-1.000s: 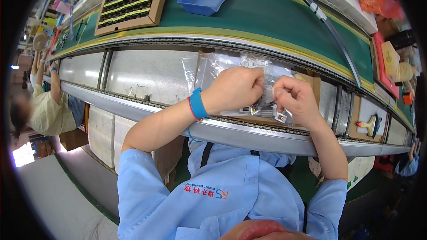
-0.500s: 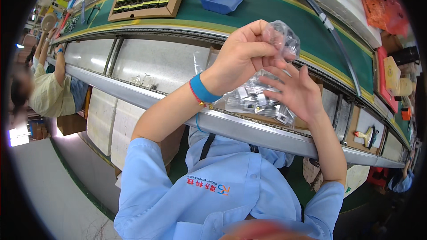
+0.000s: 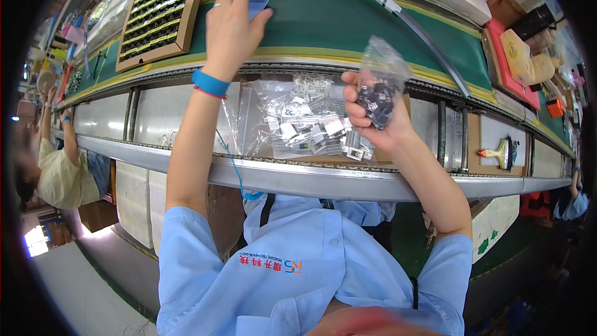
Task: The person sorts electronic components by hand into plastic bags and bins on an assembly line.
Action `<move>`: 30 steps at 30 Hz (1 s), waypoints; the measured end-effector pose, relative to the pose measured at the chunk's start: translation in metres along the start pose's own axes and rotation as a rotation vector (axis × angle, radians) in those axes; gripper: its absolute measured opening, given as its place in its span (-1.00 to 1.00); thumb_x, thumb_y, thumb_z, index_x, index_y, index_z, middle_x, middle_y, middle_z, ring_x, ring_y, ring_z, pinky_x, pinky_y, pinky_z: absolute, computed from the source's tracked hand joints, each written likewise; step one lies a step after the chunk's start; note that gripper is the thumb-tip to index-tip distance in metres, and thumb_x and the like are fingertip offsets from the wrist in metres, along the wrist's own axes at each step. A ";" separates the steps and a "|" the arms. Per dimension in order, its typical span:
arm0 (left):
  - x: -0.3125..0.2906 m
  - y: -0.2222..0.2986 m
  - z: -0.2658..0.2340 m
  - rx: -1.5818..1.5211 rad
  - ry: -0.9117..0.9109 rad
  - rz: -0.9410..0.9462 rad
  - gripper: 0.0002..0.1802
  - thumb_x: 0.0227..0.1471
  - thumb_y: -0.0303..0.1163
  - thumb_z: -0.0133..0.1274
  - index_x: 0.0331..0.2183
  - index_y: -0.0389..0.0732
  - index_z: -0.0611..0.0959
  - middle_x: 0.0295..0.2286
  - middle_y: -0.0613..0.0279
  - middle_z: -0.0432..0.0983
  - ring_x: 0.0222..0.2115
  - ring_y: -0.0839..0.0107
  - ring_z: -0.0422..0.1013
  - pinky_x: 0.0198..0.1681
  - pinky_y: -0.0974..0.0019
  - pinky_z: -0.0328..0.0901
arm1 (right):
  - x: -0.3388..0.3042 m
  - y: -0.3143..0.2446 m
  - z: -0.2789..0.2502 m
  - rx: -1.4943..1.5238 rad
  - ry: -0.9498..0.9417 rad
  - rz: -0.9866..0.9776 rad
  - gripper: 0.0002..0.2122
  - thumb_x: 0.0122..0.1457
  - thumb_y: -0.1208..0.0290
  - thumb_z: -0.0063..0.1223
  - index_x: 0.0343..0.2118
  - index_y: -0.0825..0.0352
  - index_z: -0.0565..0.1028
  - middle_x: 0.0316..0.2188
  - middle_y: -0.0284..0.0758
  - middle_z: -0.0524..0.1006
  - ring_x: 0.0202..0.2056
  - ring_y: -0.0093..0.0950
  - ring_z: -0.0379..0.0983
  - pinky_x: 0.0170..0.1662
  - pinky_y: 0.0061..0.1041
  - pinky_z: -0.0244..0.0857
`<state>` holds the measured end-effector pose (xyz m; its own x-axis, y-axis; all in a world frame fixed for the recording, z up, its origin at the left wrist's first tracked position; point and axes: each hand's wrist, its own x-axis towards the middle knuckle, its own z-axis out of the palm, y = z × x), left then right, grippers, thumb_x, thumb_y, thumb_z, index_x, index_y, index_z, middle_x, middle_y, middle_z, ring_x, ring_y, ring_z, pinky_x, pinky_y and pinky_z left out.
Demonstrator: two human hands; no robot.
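My left hand is at the small blue plastic bin on the far green belt. Its fingers and thumb close around the bin, and the hand hides much of it. In my right hand is a clear zip bag of small black parts, gripped around its lower part, with the bag's top standing up. Below and left of that hand, clear bags of white and metallic parts lie in a shallow cardboard box. A blue cord hangs from near my left wrist.
A cardboard tray with rows of black and yellow parts stands at the far left. A dark bar slants over the green belt. Along the front runs a metal rail. A brush lies to the right; another person works at left.
My hands have parted. The left went up and left to the blue bin, which has shifted left and is partly covered. The right now holds the bag of black parts, lower down.
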<state>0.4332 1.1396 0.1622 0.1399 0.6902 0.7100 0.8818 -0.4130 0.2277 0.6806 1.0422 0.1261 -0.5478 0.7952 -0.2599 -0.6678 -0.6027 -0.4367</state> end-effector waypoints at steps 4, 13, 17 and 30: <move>-0.016 -0.029 0.009 0.339 -0.315 -0.028 -0.81 -0.18 -0.37 0.10 -0.39 -0.13 0.55 -0.36 0.22 0.43 -0.24 0.24 0.33 -0.06 0.01 0.08 | -0.001 -0.010 0.004 0.022 0.112 -0.076 -0.68 0.12 0.20 -0.14 -0.27 0.42 0.32 -0.54 -0.33 0.32 -0.63 -0.61 0.19 -0.73 -0.74 -0.02; -0.017 0.012 0.021 -0.029 -0.213 0.280 -0.74 -0.18 -0.43 0.07 -0.31 -0.11 0.51 -0.18 0.24 0.34 -0.08 0.25 0.24 0.07 0.04 -0.04 | 0.008 -0.039 -0.010 -0.208 0.210 -0.242 -0.68 0.09 0.19 -0.07 -0.27 0.39 0.33 -0.52 -0.30 0.38 -0.67 -0.58 0.24 -0.76 -0.71 0.00; -0.016 0.005 0.009 -0.133 -0.125 0.209 -0.57 -0.17 -0.40 0.08 -0.16 -0.11 0.43 -0.07 0.13 0.24 -0.03 0.18 0.19 0.07 0.09 -0.01 | 0.023 -0.061 -0.001 -0.263 0.301 -0.338 -0.67 0.06 0.19 0.01 -0.28 0.38 0.34 -0.55 -0.35 0.39 -0.68 -0.61 0.26 -0.77 -0.73 0.02; -0.032 -0.014 0.028 -0.402 -0.145 -0.093 -0.64 -0.02 -0.34 -0.05 -0.13 -0.21 0.42 -0.08 0.00 0.27 -0.20 0.02 0.33 -0.18 0.18 0.29 | 0.149 -0.081 0.073 -2.276 0.326 -0.848 -0.72 -0.03 0.21 0.04 -0.31 0.29 0.47 -0.36 -0.25 0.49 -0.32 -0.31 0.43 -0.27 -0.39 0.28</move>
<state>0.4288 1.1398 0.1181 0.1554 0.8000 0.5795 0.6520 -0.5238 0.5483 0.6162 1.2049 0.1852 -0.3650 0.8349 0.4120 0.8323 0.4909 -0.2574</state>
